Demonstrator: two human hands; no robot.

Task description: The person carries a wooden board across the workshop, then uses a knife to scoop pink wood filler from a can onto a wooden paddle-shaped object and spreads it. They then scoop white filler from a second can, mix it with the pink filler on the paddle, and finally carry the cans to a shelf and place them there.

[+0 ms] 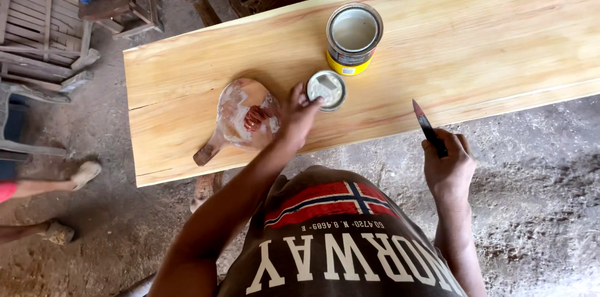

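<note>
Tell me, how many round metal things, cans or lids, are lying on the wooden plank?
2. The open can stands near the plank's far edge. The lid lies just in front of it, with the left hand touching it. None seems hidden.

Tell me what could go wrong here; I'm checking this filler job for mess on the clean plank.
The open can stands uncovered beside the left hand, which reaches for the lid; a bump might tip it. The right hand holds the putty knife off the plank's edge, so filler may drip.
</note>
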